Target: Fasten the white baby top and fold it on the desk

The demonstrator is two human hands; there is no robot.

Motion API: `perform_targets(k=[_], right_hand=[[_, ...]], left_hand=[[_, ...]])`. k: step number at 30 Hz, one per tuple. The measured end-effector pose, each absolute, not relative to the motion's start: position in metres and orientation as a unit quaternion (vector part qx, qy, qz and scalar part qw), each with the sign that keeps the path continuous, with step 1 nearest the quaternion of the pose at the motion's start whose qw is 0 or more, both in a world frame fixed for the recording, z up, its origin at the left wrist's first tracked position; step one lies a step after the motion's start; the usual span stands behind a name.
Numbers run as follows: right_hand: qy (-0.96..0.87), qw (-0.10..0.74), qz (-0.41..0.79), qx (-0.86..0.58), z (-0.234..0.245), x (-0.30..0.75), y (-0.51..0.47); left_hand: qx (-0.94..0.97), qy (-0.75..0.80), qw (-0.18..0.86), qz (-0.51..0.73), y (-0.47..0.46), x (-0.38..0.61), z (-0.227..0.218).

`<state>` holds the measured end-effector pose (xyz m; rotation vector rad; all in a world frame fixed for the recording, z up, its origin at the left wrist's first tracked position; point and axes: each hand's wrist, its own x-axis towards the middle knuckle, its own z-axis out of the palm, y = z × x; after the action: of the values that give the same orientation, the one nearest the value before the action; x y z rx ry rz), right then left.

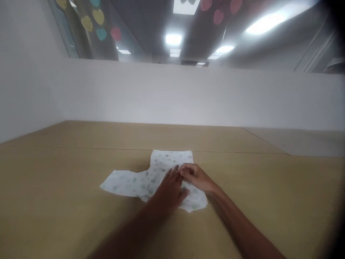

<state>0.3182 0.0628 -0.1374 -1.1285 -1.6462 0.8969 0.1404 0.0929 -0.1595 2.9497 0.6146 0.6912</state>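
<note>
A small white garment (129, 182) with a faint green print lies flat on the wooden table (54, 194), one sleeve stretched out to the left. My left hand (169, 190) rests flat on its middle, fingers extended and together. My right hand (195, 177) sits just to the right of it, fingers curled and pinching a fold of the cloth. Part of the garment is hidden under both hands.
A white wall (172, 93) runs along the far edge of the table and down the left side. Paper hearts (98, 16) hang from the ceiling above. A table seam (81, 148) runs across behind the garment.
</note>
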Motion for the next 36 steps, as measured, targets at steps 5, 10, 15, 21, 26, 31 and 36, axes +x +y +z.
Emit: perform_targets(k=[5, 10, 15, 21, 26, 31, 36], right_hand=[[-0.641, 0.5, 0.358, -0.459, -0.163, 0.305, 0.077], [-0.62, 0.531, 0.293, -0.497, -0.173, 0.303, 0.08], [-0.724, 0.44, -0.003, -0.531, -0.172, 0.295, 0.065], [-0.796, 0.158, -0.023, -0.584, -0.178, 0.305, 0.056], [-0.788, 0.084, -0.026, -0.609, -0.176, 0.312, 0.054], [-0.772, 0.07, -0.021, -0.631, -0.174, 0.319, 0.049], [-0.762, 0.068, 0.012, -0.643, -0.175, 0.326, 0.045]], left_hand=[[0.962, 0.231, -0.034, 0.139, 0.088, 0.144, -0.17], [0.96, 0.246, -0.057, 0.12, 0.088, 0.143, -0.168], [0.961, 0.24, -0.08, 0.114, 0.091, 0.138, -0.165], [0.949, 0.279, -0.129, 0.071, 0.103, 0.125, -0.169], [0.948, 0.282, -0.123, 0.08, 0.105, 0.123, -0.172], [0.941, 0.313, -0.099, 0.075, 0.111, 0.116, -0.173], [0.939, 0.329, -0.087, 0.058, 0.115, 0.114, -0.174]])
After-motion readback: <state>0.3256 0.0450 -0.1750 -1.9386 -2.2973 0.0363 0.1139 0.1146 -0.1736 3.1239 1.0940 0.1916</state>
